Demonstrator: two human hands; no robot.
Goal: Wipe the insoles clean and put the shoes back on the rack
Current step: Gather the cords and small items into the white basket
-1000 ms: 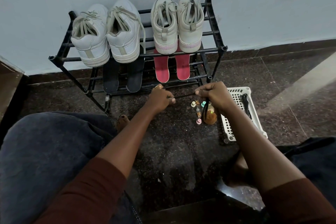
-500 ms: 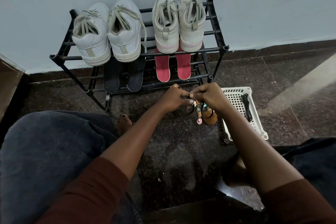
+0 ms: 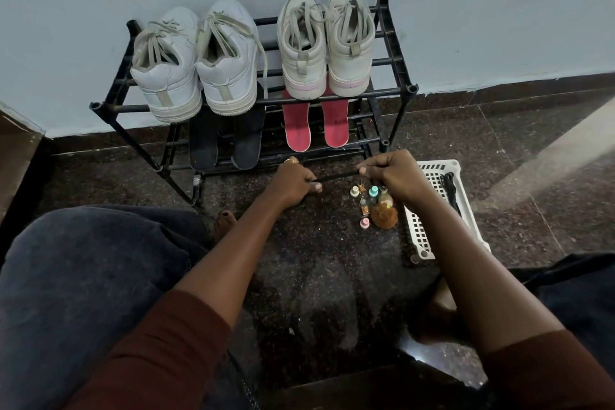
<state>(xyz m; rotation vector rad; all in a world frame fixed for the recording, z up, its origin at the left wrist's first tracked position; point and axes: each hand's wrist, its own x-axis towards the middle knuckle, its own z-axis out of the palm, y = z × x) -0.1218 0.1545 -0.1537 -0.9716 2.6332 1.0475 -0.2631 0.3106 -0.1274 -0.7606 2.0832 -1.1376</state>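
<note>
Head view. Both pairs stand on the top shelf of the black shoe rack (image 3: 412,89), heels toward you: white sneakers (image 3: 196,70) on the left, cream high-tops (image 3: 327,46) on the right, just beside each other. The insoles are out of the shoes and lie on the lower shelf, each pair under its own shoes: black insoles (image 3: 226,140) under the sneakers, pink insoles (image 3: 314,125) under the high-tops. I judge they lie like this so the pairs do not get mixed, and maybe to air. Whether they are wiped already, I cannot tell.

Your left hand (image 3: 293,181) and right hand (image 3: 396,176) are low in front of the rack, near the floor (image 3: 332,260). Each fist is clenched on one end of a thin black strip (image 3: 336,176), pulled straight btw them. It is prob. a lace or an elastic band, not sure. Holding it taut looks to me like a way to straighten or check it.

Below the right hand, on the floor, lies a cluster of small charms (image 3: 364,206) w/ a brown pom-pom (image 3: 384,216). A white plastic basket (image 3: 420,233) stands just beside them on the right, w/ a dark item (image 3: 450,188) inside, too dark to name.

My judgement: the shoes are on the rack, but the insoles are not yet inside them.
</note>
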